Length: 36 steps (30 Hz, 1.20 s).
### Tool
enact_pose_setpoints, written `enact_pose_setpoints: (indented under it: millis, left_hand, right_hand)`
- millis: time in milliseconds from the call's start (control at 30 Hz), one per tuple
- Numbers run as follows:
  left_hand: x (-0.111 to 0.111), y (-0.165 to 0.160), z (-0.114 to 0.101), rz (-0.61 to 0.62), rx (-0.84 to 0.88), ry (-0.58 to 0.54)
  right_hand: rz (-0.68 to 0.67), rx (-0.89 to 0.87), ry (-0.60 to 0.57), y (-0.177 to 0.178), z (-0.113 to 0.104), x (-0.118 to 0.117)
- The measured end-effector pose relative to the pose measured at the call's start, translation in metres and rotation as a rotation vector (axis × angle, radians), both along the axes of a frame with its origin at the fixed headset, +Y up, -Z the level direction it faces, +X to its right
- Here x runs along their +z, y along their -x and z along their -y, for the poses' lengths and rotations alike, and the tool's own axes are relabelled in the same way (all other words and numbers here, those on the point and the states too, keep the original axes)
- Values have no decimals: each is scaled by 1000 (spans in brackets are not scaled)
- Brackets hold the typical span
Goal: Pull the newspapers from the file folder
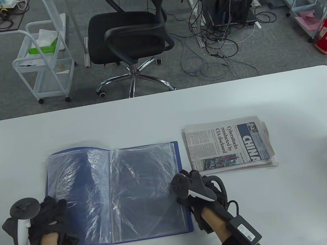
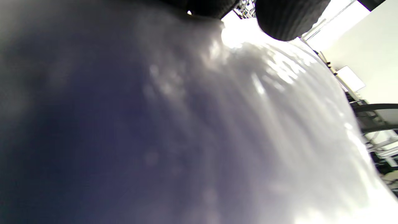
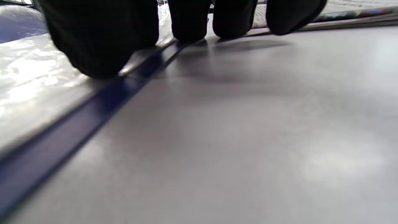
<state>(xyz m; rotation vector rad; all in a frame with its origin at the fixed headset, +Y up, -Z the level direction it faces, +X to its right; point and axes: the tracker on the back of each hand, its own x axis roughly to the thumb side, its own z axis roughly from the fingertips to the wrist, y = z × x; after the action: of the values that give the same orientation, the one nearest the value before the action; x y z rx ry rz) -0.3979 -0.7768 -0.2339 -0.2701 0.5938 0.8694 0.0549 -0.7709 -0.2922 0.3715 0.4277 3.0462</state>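
Newspapers [image 1: 229, 145] lie folded in a stack on the white table [image 1: 150, 115], just right of the open blue file folder [image 1: 117, 195], whose clear plastic sleeves face up. Only the table view shows both together; the right wrist view gives just a sliver of newsprint [image 3: 351, 9] along its top edge, beyond the gloved fingertips [image 3: 99, 46]. There, 1 fingertip rests on the folder's plastic sleeve beside its blue edge [image 3: 93, 102], the other 3 touching or just above the table. The right hand [image 1: 197, 187] lies flat, fingers spread, gripping nothing. The left hand [image 1: 47, 214] rests on the folder's left page, fingers extended. The left wrist view is blurred: glare on plastic [image 2: 248, 124] and 2 dark fingertips [image 2: 289, 18], cut off at the top.
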Motion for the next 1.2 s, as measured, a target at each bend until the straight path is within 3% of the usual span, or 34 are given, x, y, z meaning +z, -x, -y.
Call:
enact_pose_setpoints:
  millis: [167, 433, 567, 667, 967, 1200]
  left_hand:
    - [2, -12, -7, 18, 273, -105]
    - [-2, -41, -37, 101, 138, -250]
    - [-5, -60, -42, 160, 236, -311]
    - [-5, -78, -42, 150, 276, -289]
    - [-12, -138, -31, 272, 325, -243]
    - [-19, -178, -30, 329, 321, -215]
  right_hand:
    - [-1, 2, 0, 0, 0, 0]
    - [0, -3, 2, 0, 0, -1]
    - [0, -9, 0, -1, 0, -1]
    - [4, -22, 1, -2, 1, -1]
    - [-9, -49, 5, -12, -2, -4]
    - [70, -238, -72, -33, -29, -9]
